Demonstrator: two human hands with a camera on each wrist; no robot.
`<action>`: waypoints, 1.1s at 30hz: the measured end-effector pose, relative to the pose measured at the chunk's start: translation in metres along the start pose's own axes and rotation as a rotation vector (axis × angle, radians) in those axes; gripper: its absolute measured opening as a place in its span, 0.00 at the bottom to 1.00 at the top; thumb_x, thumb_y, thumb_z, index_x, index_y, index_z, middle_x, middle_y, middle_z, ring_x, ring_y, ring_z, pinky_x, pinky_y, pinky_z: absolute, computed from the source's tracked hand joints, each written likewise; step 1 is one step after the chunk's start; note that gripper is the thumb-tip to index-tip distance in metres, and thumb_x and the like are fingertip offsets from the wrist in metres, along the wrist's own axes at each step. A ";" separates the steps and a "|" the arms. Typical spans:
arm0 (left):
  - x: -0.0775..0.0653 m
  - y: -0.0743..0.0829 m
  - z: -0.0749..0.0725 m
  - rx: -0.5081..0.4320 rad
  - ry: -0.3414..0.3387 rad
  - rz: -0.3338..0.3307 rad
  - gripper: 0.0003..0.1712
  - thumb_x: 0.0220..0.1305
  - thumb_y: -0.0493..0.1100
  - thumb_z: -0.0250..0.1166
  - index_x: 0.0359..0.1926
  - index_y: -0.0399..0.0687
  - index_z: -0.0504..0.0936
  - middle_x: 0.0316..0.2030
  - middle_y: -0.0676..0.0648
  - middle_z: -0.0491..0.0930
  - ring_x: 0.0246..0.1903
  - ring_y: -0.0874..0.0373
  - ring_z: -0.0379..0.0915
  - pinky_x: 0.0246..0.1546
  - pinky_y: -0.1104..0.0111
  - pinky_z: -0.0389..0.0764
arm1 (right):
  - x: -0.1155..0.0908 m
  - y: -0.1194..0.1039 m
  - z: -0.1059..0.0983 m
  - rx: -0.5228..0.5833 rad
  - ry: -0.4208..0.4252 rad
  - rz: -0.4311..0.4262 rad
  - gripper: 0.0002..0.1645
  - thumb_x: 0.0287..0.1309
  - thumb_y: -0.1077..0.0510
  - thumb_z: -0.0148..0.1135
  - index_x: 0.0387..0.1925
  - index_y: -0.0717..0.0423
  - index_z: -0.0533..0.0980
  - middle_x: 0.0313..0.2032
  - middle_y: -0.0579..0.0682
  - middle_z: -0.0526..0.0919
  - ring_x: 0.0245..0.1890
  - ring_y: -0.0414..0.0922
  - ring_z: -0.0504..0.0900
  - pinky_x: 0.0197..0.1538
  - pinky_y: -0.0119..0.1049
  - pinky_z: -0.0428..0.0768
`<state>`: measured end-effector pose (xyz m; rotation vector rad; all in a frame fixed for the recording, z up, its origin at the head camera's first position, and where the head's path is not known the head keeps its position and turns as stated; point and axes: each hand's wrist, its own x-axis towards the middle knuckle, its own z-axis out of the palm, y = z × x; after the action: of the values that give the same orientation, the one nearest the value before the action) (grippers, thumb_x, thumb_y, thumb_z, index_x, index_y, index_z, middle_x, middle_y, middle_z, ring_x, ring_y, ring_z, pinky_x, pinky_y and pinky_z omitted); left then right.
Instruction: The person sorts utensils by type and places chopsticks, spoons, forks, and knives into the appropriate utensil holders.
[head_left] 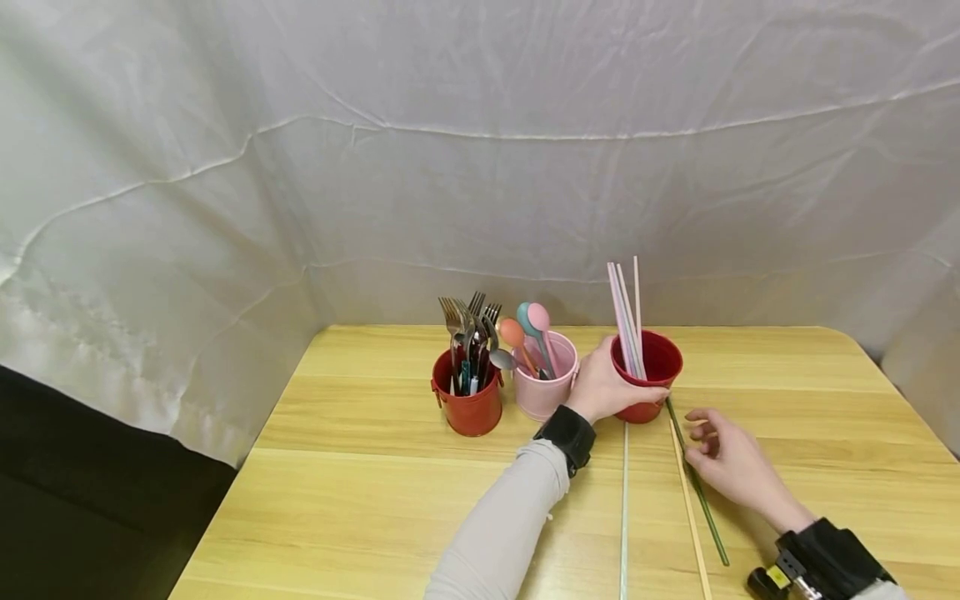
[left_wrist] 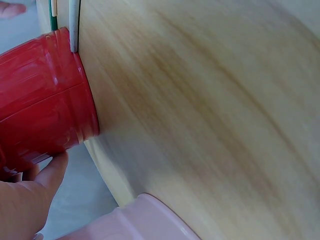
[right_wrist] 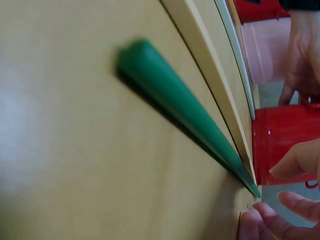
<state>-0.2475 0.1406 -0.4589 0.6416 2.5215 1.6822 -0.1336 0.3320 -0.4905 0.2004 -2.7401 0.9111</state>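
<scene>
My left hand point(head_left: 609, 387) grips a red bucket point(head_left: 641, 412), its thumb along the near side of the rim. Several pale chopsticks point(head_left: 626, 321) stand in this bucket, leaning to its left side. On the table in front lie a green chopstick point(head_left: 708, 517), a light wooden chopstick point(head_left: 691, 517) and a whitish chopstick point(head_left: 625, 500), all pointing toward the bucket. Close by the green chopstick's far part is my right hand point(head_left: 738, 462), fingers loosely bent. In the right wrist view its thumb and fingers point(right_wrist: 295, 207) are apart, with nothing between them.
Left of the gripped bucket stands a pink bucket point(head_left: 536, 400) with several colored spoons point(head_left: 538, 317). Beside it, another red bucket point(head_left: 474, 415) holds several forks point(head_left: 452, 315) and other metal cutlery. A grey cloth point(head_left: 525, 192) hangs behind the wooden table point(head_left: 360, 517).
</scene>
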 end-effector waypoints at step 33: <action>0.003 -0.004 0.002 -0.005 -0.009 -0.014 0.49 0.42 0.55 0.84 0.65 0.61 0.69 0.55 0.57 0.82 0.52 0.67 0.78 0.55 0.74 0.79 | -0.027 -0.010 -0.009 -0.243 -0.190 0.064 0.41 0.35 0.70 0.66 0.58 0.67 0.67 0.36 0.58 0.81 0.31 0.48 0.77 0.26 0.37 0.70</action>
<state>-0.2507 0.1419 -0.4625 0.6276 2.5094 1.6768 -0.1037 0.3306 -0.4849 0.1624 -3.0175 0.5929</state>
